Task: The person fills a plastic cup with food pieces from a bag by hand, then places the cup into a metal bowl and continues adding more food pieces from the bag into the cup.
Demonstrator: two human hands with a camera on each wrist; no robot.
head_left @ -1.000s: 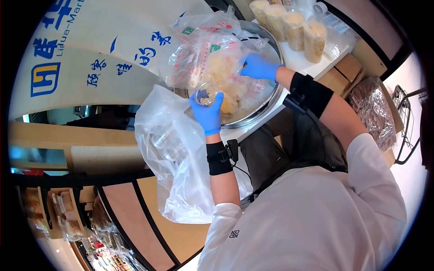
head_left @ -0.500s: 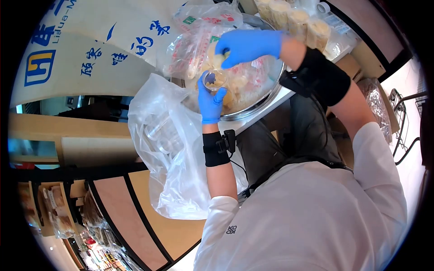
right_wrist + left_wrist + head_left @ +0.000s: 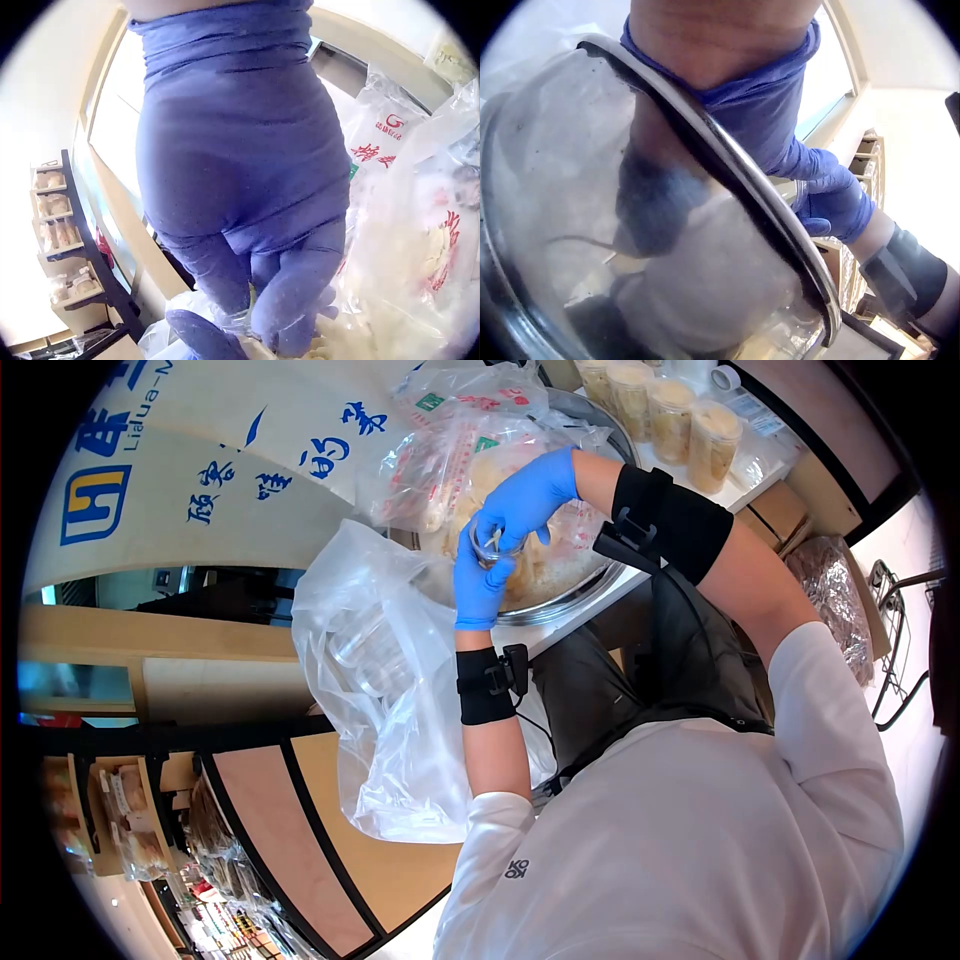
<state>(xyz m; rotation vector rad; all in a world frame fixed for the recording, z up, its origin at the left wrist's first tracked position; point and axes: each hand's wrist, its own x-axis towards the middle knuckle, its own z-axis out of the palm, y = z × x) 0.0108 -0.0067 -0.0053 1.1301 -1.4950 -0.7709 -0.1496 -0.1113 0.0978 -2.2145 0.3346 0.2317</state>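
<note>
My blue-gloved left hand point(image 3: 482, 597) grips a small clear plastic cup point(image 3: 478, 546) over the near-left part of a wide metal bowl point(image 3: 565, 604). Above the cup, my blue-gloved right hand point(image 3: 530, 495) points its bent fingers down into the mouth. Something pale shows at those fingertips, but I cannot tell whether they still pinch it. Pale yellowish food pieces point(image 3: 530, 586) lie in the bowl, partly covered by clear bags with red print point(image 3: 425, 480). In the left wrist view, the shiny bowl rim point(image 3: 727, 150) hides most of the cup.
Several filled clear jars point(image 3: 712, 450) with pale lids stand in a row on the white table point(image 3: 565, 632) beyond the bowl. A large translucent bag point(image 3: 390, 760) holding clear containers hangs left of my left arm. A printed banner point(image 3: 230, 450) stands at the left.
My right hand has moved left from the bowl's far right, carrying pale pieces, to the cup's mouth. My left hand has shifted slightly right with the cup.
</note>
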